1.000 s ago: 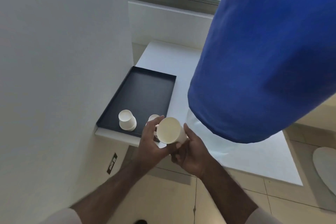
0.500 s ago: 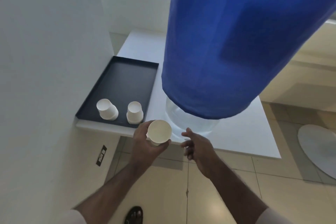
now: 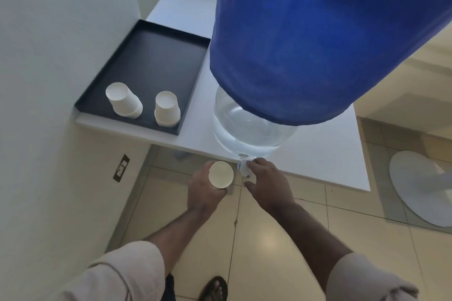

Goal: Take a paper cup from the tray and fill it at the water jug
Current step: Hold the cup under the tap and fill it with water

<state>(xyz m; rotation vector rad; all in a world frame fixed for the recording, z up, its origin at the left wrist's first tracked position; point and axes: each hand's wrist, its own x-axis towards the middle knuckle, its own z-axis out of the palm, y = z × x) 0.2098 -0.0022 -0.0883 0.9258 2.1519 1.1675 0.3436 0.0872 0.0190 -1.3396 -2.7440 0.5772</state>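
Observation:
My left hand [image 3: 205,190] holds a white paper cup [image 3: 220,174] upright, mouth up, just below the table's front edge and left of the tap. My right hand [image 3: 265,181] is closed around the small blue-and-white tap [image 3: 242,165] at the base of the clear water jug [image 3: 247,129], which wears a blue cloth cover [image 3: 318,39]. The cup looks empty and no water stream shows. On the black tray [image 3: 149,61] stand two upside-down stacks of paper cups, one at the left [image 3: 123,100] and one at the right [image 3: 166,109].
A white table [image 3: 325,159] carries the tray and the jug; a white wall [image 3: 49,80] rises close on the left, with a socket [image 3: 121,168] low down. A round white base [image 3: 420,186] rests on the tiled floor at right. My sandalled foot [image 3: 213,288] is below.
My right hand let go of the cup and moved up to the jug's tap. My left hand carried the cup from the tray's front edge rightward, toward the tap.

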